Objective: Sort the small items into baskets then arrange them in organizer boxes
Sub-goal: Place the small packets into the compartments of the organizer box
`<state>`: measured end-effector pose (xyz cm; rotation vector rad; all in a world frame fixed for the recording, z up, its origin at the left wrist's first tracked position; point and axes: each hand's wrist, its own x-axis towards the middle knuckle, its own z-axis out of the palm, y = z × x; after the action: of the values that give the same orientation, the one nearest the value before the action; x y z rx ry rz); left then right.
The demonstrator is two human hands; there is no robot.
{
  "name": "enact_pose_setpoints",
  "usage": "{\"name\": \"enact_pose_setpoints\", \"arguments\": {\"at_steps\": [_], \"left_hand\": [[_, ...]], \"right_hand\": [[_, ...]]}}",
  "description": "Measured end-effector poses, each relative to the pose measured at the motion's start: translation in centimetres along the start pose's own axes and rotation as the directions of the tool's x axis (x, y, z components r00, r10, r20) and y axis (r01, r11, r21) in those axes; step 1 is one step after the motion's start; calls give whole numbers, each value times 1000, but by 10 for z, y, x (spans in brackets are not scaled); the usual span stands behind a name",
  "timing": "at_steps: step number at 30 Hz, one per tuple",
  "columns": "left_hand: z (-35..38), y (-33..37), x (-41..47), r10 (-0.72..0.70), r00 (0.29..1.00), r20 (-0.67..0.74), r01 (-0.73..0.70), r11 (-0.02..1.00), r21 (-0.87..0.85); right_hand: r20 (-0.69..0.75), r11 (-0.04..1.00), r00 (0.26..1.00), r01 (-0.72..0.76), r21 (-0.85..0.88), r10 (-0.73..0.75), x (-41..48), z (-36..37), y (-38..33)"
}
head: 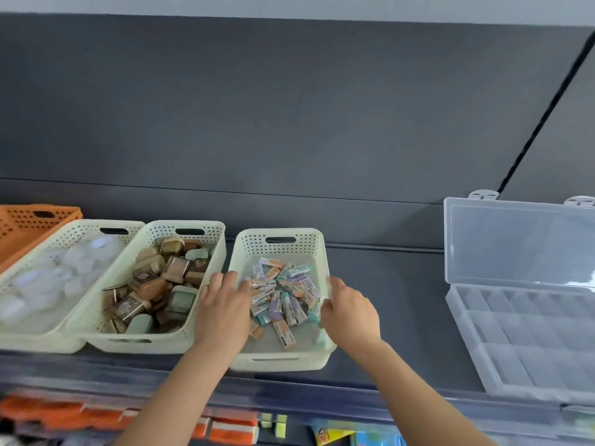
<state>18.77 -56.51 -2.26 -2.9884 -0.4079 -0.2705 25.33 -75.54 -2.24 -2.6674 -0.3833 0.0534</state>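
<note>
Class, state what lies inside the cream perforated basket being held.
Small sleeved erasers, purple, teal, orange, loosely piled. The left hand and right hand, gripping the cream perforated basket, hide some.

Shop: grey display shelf (386,300) above racks of packaged goods (231,429).

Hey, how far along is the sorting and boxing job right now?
Sorting looks largely done: the eraser basket holds only erasers. The left hand and right hand grip its sides. Left to do: the open organizer box looks empty.
</note>
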Motion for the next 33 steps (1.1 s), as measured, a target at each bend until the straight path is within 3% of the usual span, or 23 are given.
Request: {"name": "enact_pose_setpoints", "arguments": {"at_steps": [3,7,13,21,33], "left_hand": [[0,12,4,-34,999,39,37,997,-72],[-4,27,14,-107,986,131,142,945,-295],[-7,56,21,-65,993,96,100,899,-426],[-19,124,37,19,996,83,19,903,-430],[-14,189,13,-20,995,103,54,937,-344]], "right_hand": [[-17,1000,1000,-24,-6,24,-3,-12,15],[-38,998,998,-55,-4,55,-7,-20,31],[-108,996,990,-86,4,86,-10,-38,57],[-120,994,987,-105,-11,103,-16,-76,118],[13,999,999,47,-22,-47,-22,-96,199]]}}
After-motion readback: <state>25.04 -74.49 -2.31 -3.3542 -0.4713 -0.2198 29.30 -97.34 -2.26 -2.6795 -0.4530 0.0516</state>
